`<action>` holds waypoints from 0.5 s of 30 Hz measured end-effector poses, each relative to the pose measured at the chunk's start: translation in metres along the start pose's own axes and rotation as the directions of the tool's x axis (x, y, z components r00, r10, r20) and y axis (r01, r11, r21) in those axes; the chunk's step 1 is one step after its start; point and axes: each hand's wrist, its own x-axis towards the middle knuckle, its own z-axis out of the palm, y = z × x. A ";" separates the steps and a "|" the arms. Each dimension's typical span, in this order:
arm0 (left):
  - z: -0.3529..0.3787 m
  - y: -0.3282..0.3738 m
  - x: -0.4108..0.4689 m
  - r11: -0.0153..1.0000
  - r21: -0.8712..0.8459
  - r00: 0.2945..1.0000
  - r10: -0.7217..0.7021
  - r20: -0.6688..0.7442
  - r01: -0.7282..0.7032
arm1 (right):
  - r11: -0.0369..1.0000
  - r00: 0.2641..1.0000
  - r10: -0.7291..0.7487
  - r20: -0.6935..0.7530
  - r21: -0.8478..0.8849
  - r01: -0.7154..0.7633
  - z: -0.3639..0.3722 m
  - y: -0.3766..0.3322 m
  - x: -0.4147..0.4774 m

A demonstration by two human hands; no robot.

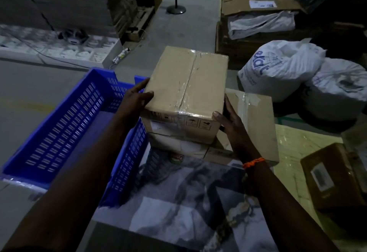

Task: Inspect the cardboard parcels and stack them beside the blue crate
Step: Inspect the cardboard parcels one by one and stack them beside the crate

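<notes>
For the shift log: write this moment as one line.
stage: stacking | left hand: grips taped parcel left side | right hand: grips its right side | placement: atop lower parcel, beside blue crate

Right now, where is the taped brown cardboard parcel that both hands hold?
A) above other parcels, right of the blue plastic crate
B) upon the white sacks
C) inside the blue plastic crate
A: the taped brown cardboard parcel is on top of a lower parcel, just right of the blue plastic crate, with the left hand and right hand gripping its sides.
</notes>
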 end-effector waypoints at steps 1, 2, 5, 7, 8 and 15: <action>-0.001 -0.002 0.000 1.000 0.001 1.000 0.001 0.003 -0.001 | 1.000 1.000 0.002 0.005 0.000 -0.002 -0.001 0.001 0.000; -0.002 -0.004 0.000 1.000 -0.001 1.000 0.005 0.007 -0.005 | 1.000 1.000 0.001 0.014 -0.003 -0.001 -0.001 0.002 0.000; -0.005 -0.009 0.001 1.000 0.010 1.000 0.021 0.010 -0.021 | 1.000 1.000 -0.021 0.012 -0.015 0.021 0.002 0.004 -0.002; -0.007 -0.009 0.001 0.997 0.065 0.999 0.040 0.000 -0.040 | 0.999 0.999 -0.038 -0.006 -0.008 0.038 0.006 0.005 -0.003; -0.007 -0.010 0.001 0.990 0.126 0.998 0.058 -0.011 -0.057 | 0.999 0.999 -0.044 -0.016 -0.011 0.044 0.008 0.006 -0.003; 0.019 -0.056 -0.076 0.543 0.713 0.767 0.641 -0.011 -0.444 | 0.963 0.993 -0.087 -0.077 -0.262 0.064 0.011 0.038 -0.058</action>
